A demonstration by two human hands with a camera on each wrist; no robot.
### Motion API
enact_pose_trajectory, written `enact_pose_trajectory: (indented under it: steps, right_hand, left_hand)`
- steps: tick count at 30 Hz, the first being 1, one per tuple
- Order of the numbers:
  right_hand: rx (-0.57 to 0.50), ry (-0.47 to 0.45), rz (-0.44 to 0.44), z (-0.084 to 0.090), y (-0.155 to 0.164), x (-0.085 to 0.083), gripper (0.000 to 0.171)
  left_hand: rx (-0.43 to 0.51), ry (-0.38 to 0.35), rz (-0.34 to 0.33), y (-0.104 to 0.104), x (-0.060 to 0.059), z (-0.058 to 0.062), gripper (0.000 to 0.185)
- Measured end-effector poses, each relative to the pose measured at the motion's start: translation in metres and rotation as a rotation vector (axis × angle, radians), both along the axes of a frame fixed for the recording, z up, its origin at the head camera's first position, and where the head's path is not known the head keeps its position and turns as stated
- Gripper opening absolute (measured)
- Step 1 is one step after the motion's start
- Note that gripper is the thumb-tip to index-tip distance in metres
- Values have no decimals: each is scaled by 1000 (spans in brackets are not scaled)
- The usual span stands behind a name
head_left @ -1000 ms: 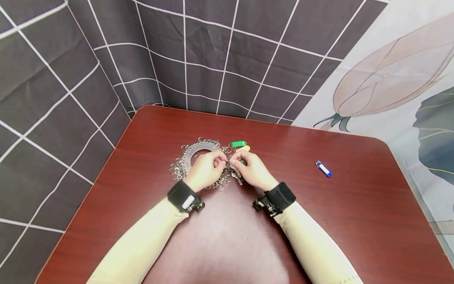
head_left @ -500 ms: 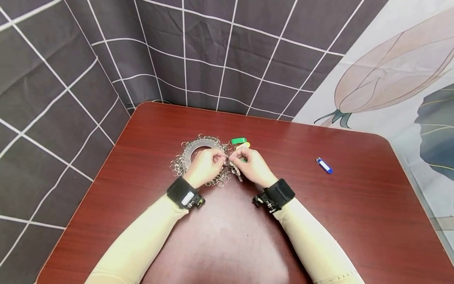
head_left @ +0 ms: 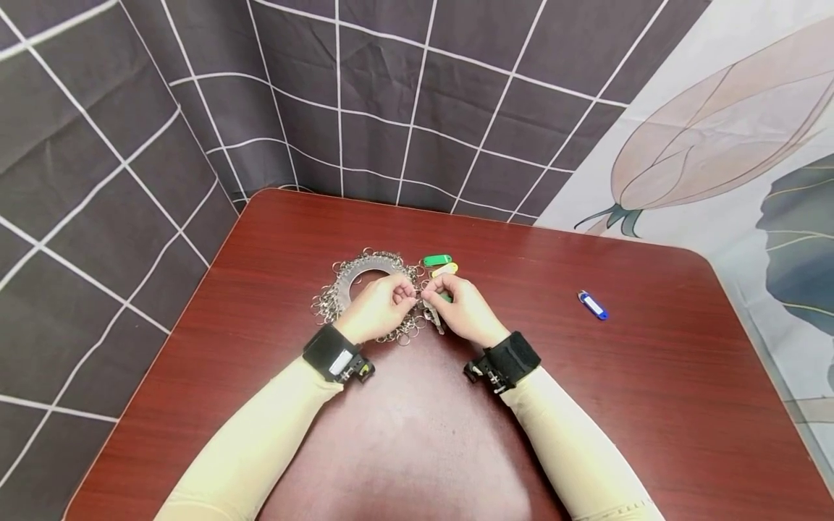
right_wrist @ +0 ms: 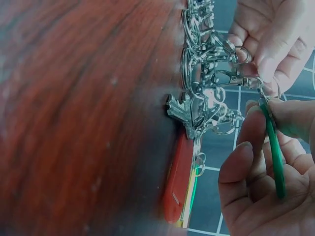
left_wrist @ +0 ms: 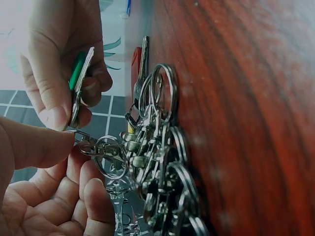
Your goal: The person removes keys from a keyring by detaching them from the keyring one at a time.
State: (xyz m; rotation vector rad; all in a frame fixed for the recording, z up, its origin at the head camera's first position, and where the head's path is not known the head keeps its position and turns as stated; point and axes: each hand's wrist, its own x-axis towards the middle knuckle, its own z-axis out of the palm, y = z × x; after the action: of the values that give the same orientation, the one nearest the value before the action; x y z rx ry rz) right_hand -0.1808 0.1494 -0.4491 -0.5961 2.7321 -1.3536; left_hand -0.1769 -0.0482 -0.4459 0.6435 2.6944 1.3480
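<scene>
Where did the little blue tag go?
In the head view the blue tag lies alone on the red-brown table, off to the right of the right hand, away from the key rings.

From my feed, both hands were bunched up tight mid-table, so no passing between them. The ring of key clips [head_left: 355, 289] blocked the way right behind the left hand [head_left: 378, 311], and the green tag [head_left: 437, 260] and yellow tag [head_left: 445, 270] sat just beyond the right hand [head_left: 459, 311]. The blue tag [head_left: 593, 305] lay well off right. Plenty of bare table [head_left: 651, 405] on both sides and near me
</scene>
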Motion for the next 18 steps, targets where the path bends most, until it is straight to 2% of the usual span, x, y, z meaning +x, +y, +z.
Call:
enact_pose_trajectory:
  steps: [8, 18]
  right_hand:
    - [-16, 27, 11, -1, -3, 0, 4]
    - [11, 10, 10, 2, -4, 4, 7]
  left_hand:
    - [66, 52, 65, -1, -1, -1, 6]
    - [90, 22, 103, 1, -1, -6, 7]
